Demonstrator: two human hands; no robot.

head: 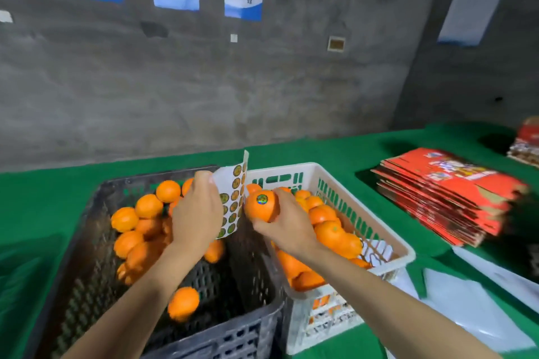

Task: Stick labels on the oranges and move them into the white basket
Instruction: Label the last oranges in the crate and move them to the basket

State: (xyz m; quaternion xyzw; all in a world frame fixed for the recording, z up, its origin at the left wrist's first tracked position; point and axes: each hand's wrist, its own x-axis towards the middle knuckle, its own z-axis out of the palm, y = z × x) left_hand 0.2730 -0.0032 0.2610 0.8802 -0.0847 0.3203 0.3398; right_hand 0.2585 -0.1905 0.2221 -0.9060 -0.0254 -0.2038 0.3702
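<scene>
My right hand [287, 223] grips an orange [260, 205] just above the near-left rim of the white basket [388, 234], and a round label [262, 199] already sits on the fruit's upper face. My left hand [196, 213] pinches a sheet of labels [232, 204] upright, just left of the basket, the sheet close beside the held orange. I see the basket part-filled with oranges. Touching the basket's left side stands a black crate [96, 245] holding loose oranges. Right of the basket, well apart, lies a stack of red cartons [443, 192] on the green table [335, 151].
</scene>
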